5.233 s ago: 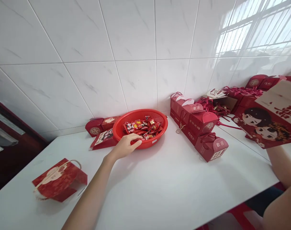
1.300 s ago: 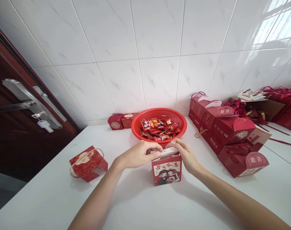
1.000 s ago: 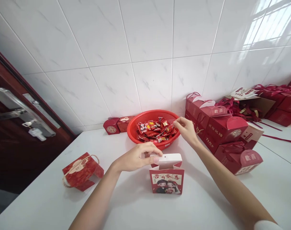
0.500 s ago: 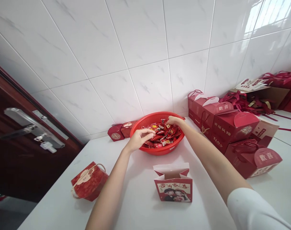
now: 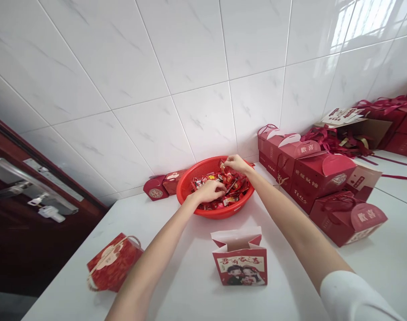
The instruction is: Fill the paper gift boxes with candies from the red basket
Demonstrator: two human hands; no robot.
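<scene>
A red plastic basket [image 5: 220, 214] holds a heap of small wrapped candies [image 5: 237, 196], mostly in red wrappers. My right hand [image 5: 237, 163] is over its far right side, fingertips pinched on a red-wrapped candy [image 5: 222, 166]. Lower in the basket, my left hand [image 5: 210, 191] reaches down into the heap with fingers curled and closed; what they grip, if anything, is hidden. Between my forearms stands a red gift box [image 5: 240, 267] with a cartoon couple on its front, its white-lined top unfolded.
A red box with a rope handle [image 5: 114, 263] lies to the left. Two small red boxes [image 5: 156, 189] sit against the tiled wall. Several red gift boxes [image 5: 307, 174] line the right side, with ribbons [image 5: 327, 138] behind them. A door handle [image 5: 32, 178] is at far left.
My left hand has moved right and down into the candies. The right hand has shifted slightly left and up, now showing a candy at its fingertips. The view has turned slightly right.
</scene>
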